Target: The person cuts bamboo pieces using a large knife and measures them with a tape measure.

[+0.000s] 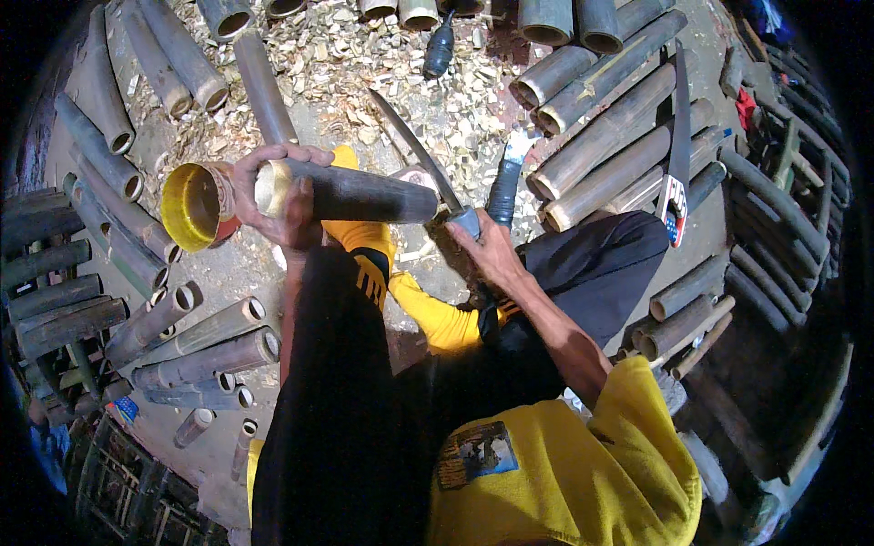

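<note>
My left hand (299, 218) is wrapped round the pale cut end of a dark bamboo tube (373, 196). The tube lies sideways over my lower leg, its other end pointing right. In my right hand (494, 250) is a long, slightly curved knife (421, 150), gripped by its grey-blue handle. Its blade slants up and left, beyond the tube's right end; whether it touches the tube I cannot tell. Past the knife, a tool with a dark wrapped handle (503, 193) lies on the ground. A yellow, open-topped container (173, 207) is just left of my left hand.
Pale wood chips (346, 64) cover the ground ahead. Bamboo tubes (592, 173) lie in rows on the right, with a handsaw (678, 146) across them. More tubes (214, 359) lie on the left. A dark bottle-shaped object (440, 47) rests among the chips.
</note>
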